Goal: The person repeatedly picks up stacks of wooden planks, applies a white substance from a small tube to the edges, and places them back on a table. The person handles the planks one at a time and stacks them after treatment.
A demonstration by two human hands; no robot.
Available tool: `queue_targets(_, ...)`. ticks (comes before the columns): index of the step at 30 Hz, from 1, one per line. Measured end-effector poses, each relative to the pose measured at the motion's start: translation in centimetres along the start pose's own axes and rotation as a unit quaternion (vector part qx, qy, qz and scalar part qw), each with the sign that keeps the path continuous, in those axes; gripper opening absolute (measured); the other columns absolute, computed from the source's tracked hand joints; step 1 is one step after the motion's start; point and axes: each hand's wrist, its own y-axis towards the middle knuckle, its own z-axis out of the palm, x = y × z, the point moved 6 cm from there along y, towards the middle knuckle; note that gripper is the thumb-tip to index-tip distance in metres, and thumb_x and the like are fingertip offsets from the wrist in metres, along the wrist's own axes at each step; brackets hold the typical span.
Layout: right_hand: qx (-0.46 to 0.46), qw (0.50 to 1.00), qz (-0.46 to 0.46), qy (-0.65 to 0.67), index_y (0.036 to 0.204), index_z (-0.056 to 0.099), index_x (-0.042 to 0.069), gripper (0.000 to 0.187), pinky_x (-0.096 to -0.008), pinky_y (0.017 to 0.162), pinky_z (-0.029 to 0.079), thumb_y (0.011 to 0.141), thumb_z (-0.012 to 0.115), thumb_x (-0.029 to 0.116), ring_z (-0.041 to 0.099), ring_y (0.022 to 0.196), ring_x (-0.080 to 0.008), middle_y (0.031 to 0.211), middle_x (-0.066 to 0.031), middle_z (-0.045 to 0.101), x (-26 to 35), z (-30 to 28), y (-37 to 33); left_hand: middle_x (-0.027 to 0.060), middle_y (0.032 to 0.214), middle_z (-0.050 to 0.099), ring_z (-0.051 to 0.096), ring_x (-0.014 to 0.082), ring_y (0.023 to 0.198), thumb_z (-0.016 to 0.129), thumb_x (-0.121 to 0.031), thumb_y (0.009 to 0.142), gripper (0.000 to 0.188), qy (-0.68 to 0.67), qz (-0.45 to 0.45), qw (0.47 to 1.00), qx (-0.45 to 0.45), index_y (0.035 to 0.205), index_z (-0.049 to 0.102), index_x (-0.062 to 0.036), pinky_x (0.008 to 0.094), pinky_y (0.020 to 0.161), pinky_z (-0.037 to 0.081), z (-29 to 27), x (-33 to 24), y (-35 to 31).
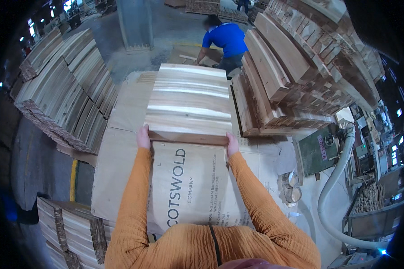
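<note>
A wide, pale wooden board (188, 103) with light and brown grain stripes lies in front of me over a cardboard-covered surface (121, 179). My left hand (143, 137) grips its near left corner, and my right hand (232, 144) grips the near right corner. Both sets of fingers are mostly hidden by the board's edge. Whether the board rests fully on the cardboard or is slightly raised, I cannot tell. Large dark print shows on the cardboard between my forearms.
Stacked boards (63, 89) stand to the left, with another stack (76, 233) at the lower left. Tall timber piles (292, 76) rise close on the right. Beyond the board a person in a blue shirt (229, 40) bends down. A grey hose (332, 188) curves at the right.
</note>
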Motion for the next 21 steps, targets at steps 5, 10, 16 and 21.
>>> queue_targets(5,0.05,0.996,0.053,0.042,0.122,0.046,0.0,0.044,-0.0313,0.096,0.031,0.087,0.048,0.027,0.044,0.11,-0.0182,0.117,-0.0089,0.051,0.4,-3.3,-7.7,0.0091,0.089,0.058,0.053,0.018,0.083,0.047,-0.027,0.086,0.031,-0.036,-0.047,0.998,-0.031,0.091,0.059,0.001,0.033,0.077,0.042,-1.7,-0.6,-9.7)
queue_targets(10,0.141,0.99,-0.006,0.024,0.123,0.044,-0.001,0.04,-0.0303,0.1,0.028,0.089,0.045,0.02,0.044,0.111,-0.0182,0.117,-0.0101,0.052,-1.0,-8.5,-15.4,0.0153,0.107,0.052,0.046,0.0222,0.101,0.047,-0.031,0.087,0.042,0.023,-0.071,0.996,-0.054,0.107,0.049,0.0058,0.0321,0.089,0.034,-7.0,0.0,-21.4)
queue_targets(16,0.126,0.967,-0.146,-0.167,0.118,0.047,-0.002,0.042,-0.0321,0.096,0.03,0.085,0.05,0.024,0.041,0.105,-0.0234,0.108,-0.0124,0.044,0.3,-15.5,-24.0,0.0121,0.107,0.055,0.05,0.0189,0.099,0.048,-0.029,0.087,0.044,0.051,-0.133,0.987,-0.067,0.113,0.049,0.007,0.0287,0.088,0.038,-10.3,-0.9,-37.3)
queue_targets(21,0.161,0.95,-0.176,-0.201,0.114,0.049,-0.002,0.042,-0.0328,0.095,0.03,0.083,0.05,0.026,0.04,0.102,-0.0254,0.103,-0.0128,0.043,0.0,-20.8,-29.0,0.0089,0.102,0.056,0.052,0.0139,0.085,0.05,-0.02,0.087,0.036,-0.023,-0.125,0.992,-0.016,0.114,0.05,0.0043,0.0277,0.074,0.043,-11.8,-0.9,-46.7)
